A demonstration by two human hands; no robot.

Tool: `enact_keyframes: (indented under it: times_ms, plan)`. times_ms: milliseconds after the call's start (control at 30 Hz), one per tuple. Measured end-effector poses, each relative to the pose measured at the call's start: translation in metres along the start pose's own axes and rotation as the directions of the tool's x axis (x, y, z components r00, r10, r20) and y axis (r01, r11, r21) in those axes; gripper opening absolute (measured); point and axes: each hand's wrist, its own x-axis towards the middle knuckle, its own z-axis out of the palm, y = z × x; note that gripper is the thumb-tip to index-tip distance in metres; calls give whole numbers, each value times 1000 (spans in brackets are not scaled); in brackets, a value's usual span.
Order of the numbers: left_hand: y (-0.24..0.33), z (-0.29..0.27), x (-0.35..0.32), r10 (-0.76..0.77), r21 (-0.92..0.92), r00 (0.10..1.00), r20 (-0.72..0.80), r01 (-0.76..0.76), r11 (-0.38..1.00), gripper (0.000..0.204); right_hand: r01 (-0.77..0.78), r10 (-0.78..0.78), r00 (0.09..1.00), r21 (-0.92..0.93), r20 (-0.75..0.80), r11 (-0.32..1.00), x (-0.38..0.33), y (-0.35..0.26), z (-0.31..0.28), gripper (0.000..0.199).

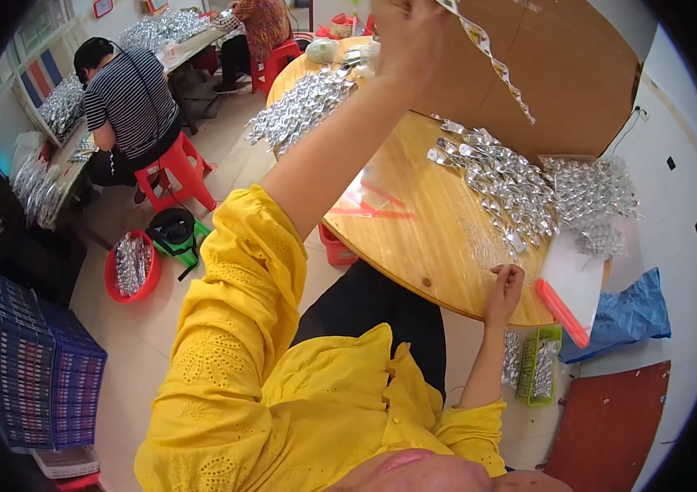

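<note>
My left hand [410, 39] is raised at the top edge of the head view, its fingers closed and partly cut off by the edge. A twisted silver strip [492, 59] hangs from it, slanting down to the right in front of a cardboard sheet. On the near right part of the round wooden table [397, 254] rests my right hand [504, 289], fingers curled in. Thin clear loops or threads [483, 244] lie just beyond it; what its fingers hold is too small to tell. Farther back lies a pile of twisted silver strips [500, 184].
The cardboard sheet [528, 74] stands along the table's back. Bagged silver strips [594, 193] and red-edged clear bags [561, 307] lie right; another silver pile [303, 107] lies left. Two people sit working at left. A red basin [131, 266] and blue crates [41, 361] stand on the floor.
</note>
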Motion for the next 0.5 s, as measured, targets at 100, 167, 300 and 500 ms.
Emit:
enact_keyframes:
  times_ms: [100,167,300,500]
  plan:
    - [1,1,-11,-78,53,997,1,78,996,13,8,-8,1000,-55,-3,998,0,1,0,9]
    - [-10,0,-22,-112,9,993,-40,113,994,13,16,-16,1000,-87,-2,996,1,5,2,9]
    - [-26,-12,-29,-4,71,999,-52,7,997,13,46,-46,999,-74,-4,996,-2,3,2,9]
    - [38,-17,-7,222,-113,973,64,-214,970,14,-39,38,998,-21,-52,999,-3,7,-4,10]
